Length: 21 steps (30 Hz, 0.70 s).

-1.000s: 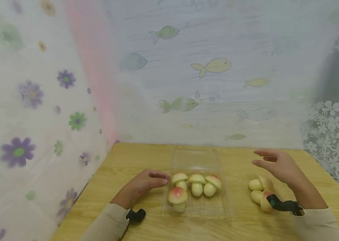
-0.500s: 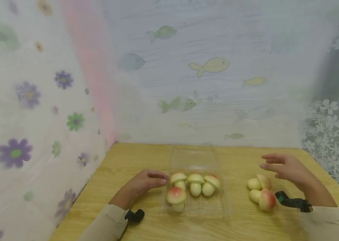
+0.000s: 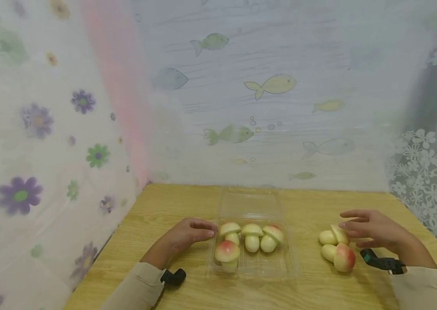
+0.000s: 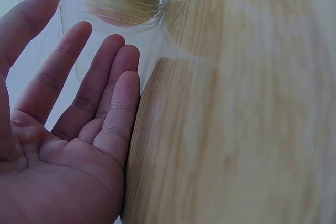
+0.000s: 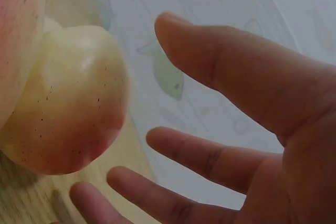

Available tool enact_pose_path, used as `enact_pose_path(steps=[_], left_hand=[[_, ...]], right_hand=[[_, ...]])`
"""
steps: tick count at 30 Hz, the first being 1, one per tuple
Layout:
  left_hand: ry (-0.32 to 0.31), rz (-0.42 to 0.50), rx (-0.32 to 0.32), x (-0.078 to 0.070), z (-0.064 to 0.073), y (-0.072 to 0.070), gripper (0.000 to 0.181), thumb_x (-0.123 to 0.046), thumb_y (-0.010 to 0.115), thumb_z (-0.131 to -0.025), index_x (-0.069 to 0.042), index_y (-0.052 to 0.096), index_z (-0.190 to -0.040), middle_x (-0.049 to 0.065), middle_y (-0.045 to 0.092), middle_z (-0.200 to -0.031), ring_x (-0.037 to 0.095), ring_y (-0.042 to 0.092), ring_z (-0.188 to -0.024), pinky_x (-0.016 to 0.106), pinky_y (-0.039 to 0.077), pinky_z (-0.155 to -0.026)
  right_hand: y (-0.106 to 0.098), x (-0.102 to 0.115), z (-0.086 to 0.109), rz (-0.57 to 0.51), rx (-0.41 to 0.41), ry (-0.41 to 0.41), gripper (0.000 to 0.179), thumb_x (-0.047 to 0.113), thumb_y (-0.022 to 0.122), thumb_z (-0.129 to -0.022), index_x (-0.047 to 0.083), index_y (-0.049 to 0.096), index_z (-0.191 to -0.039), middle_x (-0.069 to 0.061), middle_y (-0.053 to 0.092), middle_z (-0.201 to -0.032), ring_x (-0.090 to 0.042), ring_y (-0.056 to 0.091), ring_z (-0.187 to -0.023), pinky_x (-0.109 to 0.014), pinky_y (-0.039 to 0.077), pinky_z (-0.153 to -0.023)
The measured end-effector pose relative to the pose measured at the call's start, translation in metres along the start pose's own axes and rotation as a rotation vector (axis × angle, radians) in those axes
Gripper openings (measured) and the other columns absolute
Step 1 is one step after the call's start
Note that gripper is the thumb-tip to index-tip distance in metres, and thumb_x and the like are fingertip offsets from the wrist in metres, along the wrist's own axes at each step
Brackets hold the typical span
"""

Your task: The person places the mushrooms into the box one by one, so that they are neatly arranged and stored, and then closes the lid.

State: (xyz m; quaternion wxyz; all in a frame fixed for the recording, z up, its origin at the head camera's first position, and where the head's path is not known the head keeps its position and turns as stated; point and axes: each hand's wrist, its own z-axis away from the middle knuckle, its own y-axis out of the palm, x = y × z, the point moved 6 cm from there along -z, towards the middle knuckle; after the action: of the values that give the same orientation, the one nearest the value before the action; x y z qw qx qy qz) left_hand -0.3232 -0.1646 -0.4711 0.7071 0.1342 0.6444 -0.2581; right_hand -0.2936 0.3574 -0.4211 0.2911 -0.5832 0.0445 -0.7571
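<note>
Several mushrooms with pale stems and pink-tinged caps are in view; they look like toys. In the clear plastic container point(image 3: 255, 268), one mushroom point(image 3: 228, 254) lies in front of a row of three. My left hand point(image 3: 181, 237) rests on the table beside the container, fingertips right at its left wall; in the left wrist view its fingers extend, holding nothing. Two more mushrooms lie on the table to the right, a rear one point(image 3: 340, 234) and a front one point(image 3: 344, 258). My right hand point(image 3: 381, 232), fingers spread, is just right of the rear mushroom's cap, thumb overlapping it.
The container's transparent lid point(image 3: 250, 204) lies folded back behind it on the wooden table point(image 3: 179, 198). A fish-patterned sheet point(image 3: 273, 150) hangs along the back edge, and a flowered sheet point(image 3: 48, 172) along the left. Black camera mounts sit on both wrists.
My right hand first shifts right, then lowers toward the rear mushroom on the right. My left hand stays beside the container. The mushrooms keep their places.
</note>
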Motion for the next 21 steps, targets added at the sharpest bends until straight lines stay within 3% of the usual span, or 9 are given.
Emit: enact_pose_path(steps=[9, 21], left_hand=[[-0.014, 0.058, 0.000, 0.000, 0.002, 0.000, 0.043, -0.024, 0.076, -0.097, -0.003, 0.068, -0.134, 0.008, 0.068, -0.134, 0.025, 0.062, -0.129, 0.041, 0.052, -0.111], [-0.007, 0.036, 0.005, -0.002, 0.001, 0.001, 0.043, -0.024, 0.075, -0.098, -0.003, 0.068, -0.134, 0.009, 0.068, -0.135, 0.024, 0.062, -0.129, 0.041, 0.051, -0.112]], right_hand=[[0.007, -0.002, -0.003, 0.029, 0.097, 0.026, 0.077, 0.035, 0.057, -0.108, -0.008, 0.022, -0.160, -0.040, 0.038, -0.154, -0.038, 0.068, -0.117, -0.054, 0.061, -0.090], [0.012, 0.000, -0.001, 0.042, 0.123, 0.011, 0.075, 0.032, 0.059, -0.107, -0.012, 0.025, -0.158, -0.041, 0.046, -0.147, -0.038, 0.070, -0.111, -0.052, 0.063, -0.088]])
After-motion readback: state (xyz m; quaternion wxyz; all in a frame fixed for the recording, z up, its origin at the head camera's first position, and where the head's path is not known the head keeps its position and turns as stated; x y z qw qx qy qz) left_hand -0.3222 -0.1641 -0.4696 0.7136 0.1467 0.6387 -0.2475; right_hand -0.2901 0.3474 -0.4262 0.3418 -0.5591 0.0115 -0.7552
